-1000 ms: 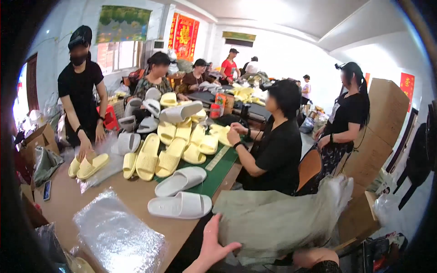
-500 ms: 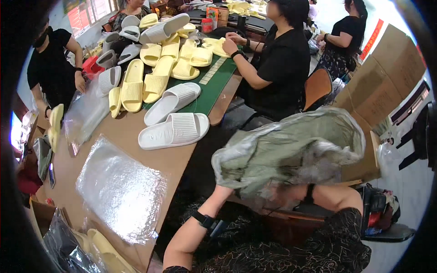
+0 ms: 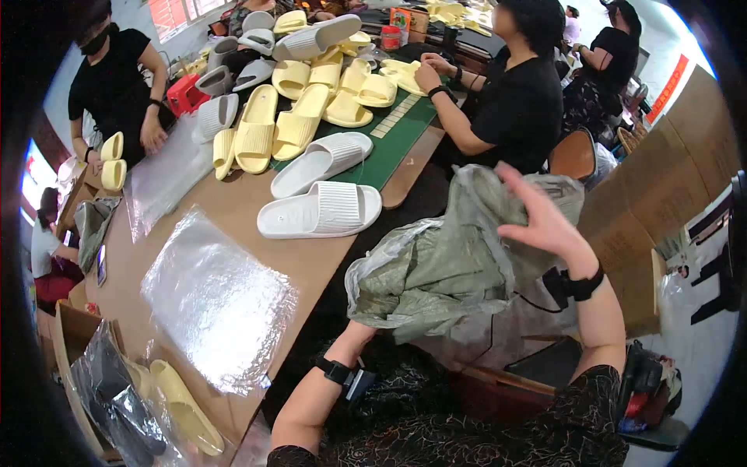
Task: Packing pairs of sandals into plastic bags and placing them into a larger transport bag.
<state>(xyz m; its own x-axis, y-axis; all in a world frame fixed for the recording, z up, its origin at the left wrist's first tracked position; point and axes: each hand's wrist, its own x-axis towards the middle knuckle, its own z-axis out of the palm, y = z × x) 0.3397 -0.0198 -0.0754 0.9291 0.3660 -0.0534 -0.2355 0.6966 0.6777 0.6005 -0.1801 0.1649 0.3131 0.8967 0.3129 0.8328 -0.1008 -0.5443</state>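
A grey-green woven sack (image 3: 436, 272) with a pale plastic rim hangs open in front of me, its mouth spread wide and creased. My left hand (image 3: 360, 333) holds the sack up from beneath its near left edge; the sack hides its fingers. Fingers stretched and thumb apart, my right hand (image 3: 538, 216) is open at the sack's right side. Whether its palm touches the material I cannot tell. Two white ribbed slippers, one nearer (image 3: 320, 212) and one behind it (image 3: 323, 165), lie on the table just left of the sack.
On the brown table (image 3: 257, 307) lies a stack of clear plastic bags (image 3: 214, 303). Yellow and grey slippers (image 3: 299, 124) are heaped farther back. A person in black (image 3: 517, 101) sits at the right edge; another (image 3: 113, 93) stands at the far left. Tall cardboard (image 3: 654, 194) stands at right.
My right hand has risen from beneath the sack to its right side and spread open. The sack has bunched up and shifted slightly left, with my left hand still under its edge.
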